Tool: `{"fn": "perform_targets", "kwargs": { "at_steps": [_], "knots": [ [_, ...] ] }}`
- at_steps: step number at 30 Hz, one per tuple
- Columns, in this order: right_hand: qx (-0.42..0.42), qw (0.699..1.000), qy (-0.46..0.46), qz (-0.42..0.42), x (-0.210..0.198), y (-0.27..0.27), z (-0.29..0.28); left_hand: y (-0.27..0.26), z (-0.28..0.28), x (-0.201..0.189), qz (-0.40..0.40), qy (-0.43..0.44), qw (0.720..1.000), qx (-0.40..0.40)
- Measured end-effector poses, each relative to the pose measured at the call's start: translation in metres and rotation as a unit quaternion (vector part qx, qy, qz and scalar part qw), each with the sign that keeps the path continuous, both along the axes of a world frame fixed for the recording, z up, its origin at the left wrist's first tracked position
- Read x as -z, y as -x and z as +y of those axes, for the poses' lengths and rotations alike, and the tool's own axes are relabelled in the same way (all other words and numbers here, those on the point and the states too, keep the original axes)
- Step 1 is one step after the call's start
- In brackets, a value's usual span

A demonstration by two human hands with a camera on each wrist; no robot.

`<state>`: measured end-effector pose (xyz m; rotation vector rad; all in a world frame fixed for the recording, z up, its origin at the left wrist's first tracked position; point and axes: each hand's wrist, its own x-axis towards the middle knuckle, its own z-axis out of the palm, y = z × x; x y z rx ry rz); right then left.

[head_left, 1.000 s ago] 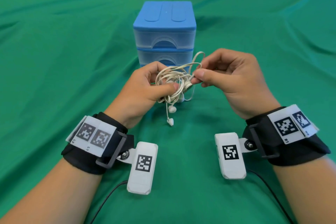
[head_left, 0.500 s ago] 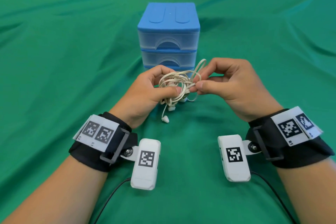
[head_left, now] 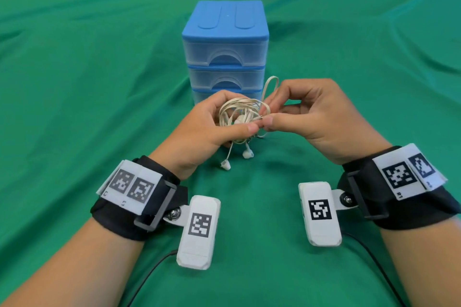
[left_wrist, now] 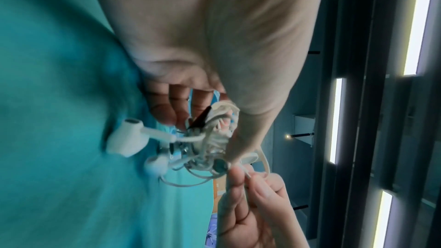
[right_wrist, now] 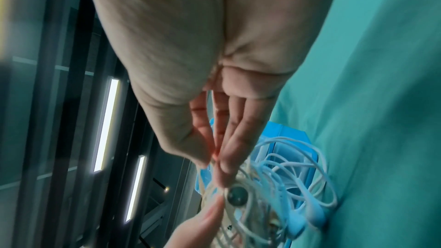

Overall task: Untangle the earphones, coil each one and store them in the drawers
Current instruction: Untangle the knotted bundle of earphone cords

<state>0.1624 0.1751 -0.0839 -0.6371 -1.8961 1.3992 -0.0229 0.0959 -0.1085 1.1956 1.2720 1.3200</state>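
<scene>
Earphones (head_left: 239,117) bunched in a white knot, cupped by curled left hand (head_left: 207,132) just in front of closed drawers (head_left: 225,57). Since a second ago: lowered slightly, dangling earbuds (head_left: 225,165) now close to green cloth (head_left: 74,82). Right hand (head_left: 314,117) pinching one strand at the knot's right edge, a loop sticking up just above the pinch. Untangling barely begun; coiling and storing not yet started.

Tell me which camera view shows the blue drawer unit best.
The head view: the blue drawer unit stands whole behind the hands, its visible drawers closed. The right wrist view shows only a blurred blue part behind the tangled earphones; the left wrist view shows almost nothing of it.
</scene>
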Motion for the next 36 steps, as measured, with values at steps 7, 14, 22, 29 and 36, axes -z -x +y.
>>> {"fn": "perform_targets", "kwargs": {
  "at_steps": [7, 14, 22, 29, 36],
  "knots": [
    [0.026, 0.999, -0.018, -0.016, 0.003, 0.002, 0.005, 0.003, 0.001, 0.000, -0.014, -0.035, 0.998, -0.046],
    [0.020, 0.999, 0.006, -0.035, 0.007, 0.006, 0.003, 0.001, 0.000, -0.004, 0.014, -0.067, 0.997, -0.045],
    [0.049, 0.995, 0.049, 0.073, 0.005, 0.005, 0.004, 0.002, -0.002, -0.005, 0.054, -0.016, 0.997, -0.044],
    [0.059, 0.993, 0.074, 0.068, 0.000, -0.002, 0.010, 0.000, -0.005, -0.008, 0.080, -0.039, 0.995, -0.036],
    [-0.017, 1.000, 0.008, 0.004, 0.001, -0.008, 0.009, -0.001, -0.004, -0.007, 0.122, -0.059, 0.989, -0.052]
  ]
}}
